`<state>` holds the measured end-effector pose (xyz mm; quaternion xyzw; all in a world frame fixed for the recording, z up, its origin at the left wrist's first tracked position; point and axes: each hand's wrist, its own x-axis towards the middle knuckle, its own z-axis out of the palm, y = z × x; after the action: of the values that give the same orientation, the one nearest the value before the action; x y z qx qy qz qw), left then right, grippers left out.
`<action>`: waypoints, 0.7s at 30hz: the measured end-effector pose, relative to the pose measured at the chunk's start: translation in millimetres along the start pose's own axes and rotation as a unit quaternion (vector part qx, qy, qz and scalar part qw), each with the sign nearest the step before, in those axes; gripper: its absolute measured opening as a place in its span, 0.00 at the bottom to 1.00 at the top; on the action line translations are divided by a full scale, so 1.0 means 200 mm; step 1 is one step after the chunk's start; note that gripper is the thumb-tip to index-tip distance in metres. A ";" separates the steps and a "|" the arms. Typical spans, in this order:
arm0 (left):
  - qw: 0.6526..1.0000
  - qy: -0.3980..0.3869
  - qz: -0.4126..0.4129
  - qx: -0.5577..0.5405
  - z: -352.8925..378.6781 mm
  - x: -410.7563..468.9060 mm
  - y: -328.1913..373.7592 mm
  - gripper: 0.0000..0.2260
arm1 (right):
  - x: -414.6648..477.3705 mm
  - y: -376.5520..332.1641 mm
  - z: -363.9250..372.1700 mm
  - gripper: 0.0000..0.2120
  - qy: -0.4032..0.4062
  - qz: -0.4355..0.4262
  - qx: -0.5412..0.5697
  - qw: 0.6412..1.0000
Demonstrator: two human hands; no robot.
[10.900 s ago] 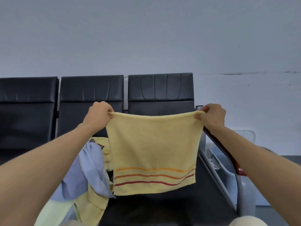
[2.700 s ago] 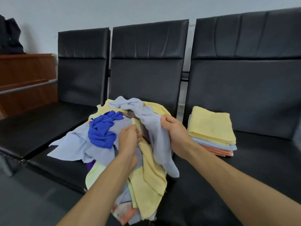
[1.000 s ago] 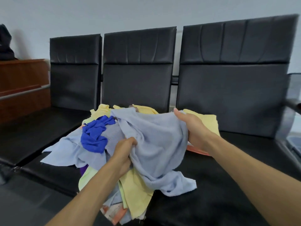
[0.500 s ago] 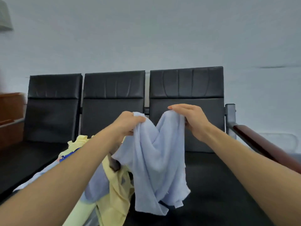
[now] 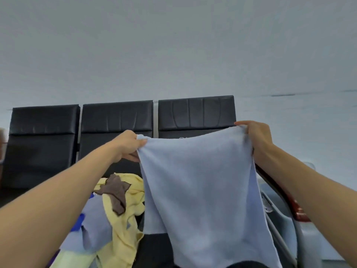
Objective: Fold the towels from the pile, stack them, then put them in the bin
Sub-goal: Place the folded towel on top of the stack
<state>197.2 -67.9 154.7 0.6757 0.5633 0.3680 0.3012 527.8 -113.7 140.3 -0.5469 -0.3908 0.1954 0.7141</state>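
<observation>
Gripping pale blue towel (image 5: 202, 180) by top corners, left hand (image 5: 127, 146) and right hand (image 5: 255, 140); hanging open, unfolded. Sizeable pile (image 5: 121, 235) unfolded beside; stacking, binning likely ahead.

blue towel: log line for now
blue towel held up, spread | left hand grips top corner | right hand grips top corner | pile lower left

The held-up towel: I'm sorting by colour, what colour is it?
The towel is plain light blue, no stripes, seen in the head view.
</observation>
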 end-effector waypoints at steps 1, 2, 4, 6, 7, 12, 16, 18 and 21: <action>1.000 0.000 -0.003 -0.004 -0.01 0.00 0.01 0.13 | 0.00 -0.01 -0.02 0.10 0.001 0.007 0.000 1.000; 1.000 0.002 -0.008 -0.011 -0.01 -0.01 0.02 0.14 | -0.01 -0.02 -0.04 0.09 -0.004 0.005 -0.007 1.000; 0.999 0.018 -0.025 -0.035 -0.02 -0.02 0.04 0.16 | -0.04 -0.02 -0.08 0.06 -0.030 -0.014 -0.032 0.999; 0.996 0.041 -0.051 -0.067 -0.02 -0.04 0.03 0.18 | -0.05 -0.01 -0.10 0.03 -0.053 -0.033 -0.048 0.997; 0.993 0.049 -0.065 -0.083 -0.02 -0.04 0.02 0.18 | -0.05 0.00 -0.11 0.04 -0.060 -0.041 -0.060 0.996; 0.987 0.095 -0.084 -0.104 0.02 -0.07 -0.01 0.17 | -0.03 0.03 -0.07 0.15 -0.059 -0.091 -0.206 0.973; 0.985 0.096 -0.079 -0.117 -0.02 -0.06 0.00 0.16 | -0.03 0.04 -0.05 0.19 -0.047 -0.096 -0.281 0.954; 0.985 0.062 -0.072 -0.144 -0.05 -0.05 0.01 0.13 | -0.03 0.04 -0.05 0.19 -0.044 -0.086 -0.298 0.950; 0.988 -0.003 -0.043 -0.147 -0.09 -0.08 0.02 0.05 | -0.02 0.03 -0.08 0.18 -0.039 -0.060 -0.306 0.949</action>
<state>182.7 -83.7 165.2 0.6001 0.5307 0.4316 0.4147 538.2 -124.2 131.3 -0.7065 -0.4917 0.0450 0.5070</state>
